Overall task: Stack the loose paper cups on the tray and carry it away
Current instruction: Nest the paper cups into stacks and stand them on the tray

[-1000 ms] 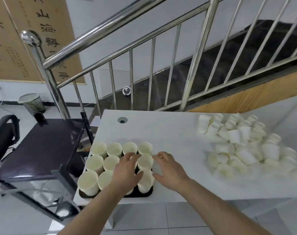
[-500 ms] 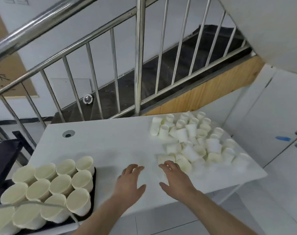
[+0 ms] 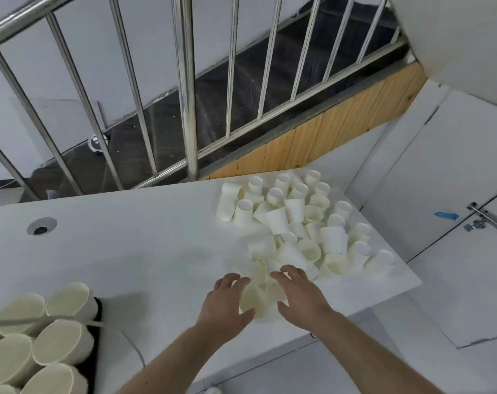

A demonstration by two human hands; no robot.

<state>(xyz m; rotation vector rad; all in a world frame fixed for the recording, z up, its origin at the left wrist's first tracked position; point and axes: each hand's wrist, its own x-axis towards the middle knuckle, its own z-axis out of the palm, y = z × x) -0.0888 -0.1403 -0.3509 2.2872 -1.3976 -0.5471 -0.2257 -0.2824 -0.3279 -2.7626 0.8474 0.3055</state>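
Both hands are open, fingers spread, around one pale paper cup lying on its side [image 3: 253, 302] at the pile's 6 o'clock edge on the white surface [image 3: 128, 245]. The left hand [image 3: 227, 302] and right hand [image 3: 301, 297] should close gently, or the thin cup may crush. The black tray [image 3: 97, 345] sits at 8 o'clock.

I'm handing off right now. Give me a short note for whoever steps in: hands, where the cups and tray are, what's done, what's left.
Left hand: open, fingers spread, on the near edge of the loose cup pile, holding nothing.
Right hand: open, beside the left, a tipped cup lying between them; no grip yet.
Tray: dark, at the table's left near corner, packed with upright cups.
Done: tray rows are filled.
Left: many loose cups sit upright, upturned or on their sides at the right of the table. Gather them, stack onto the tray cups, then carry the tray away.
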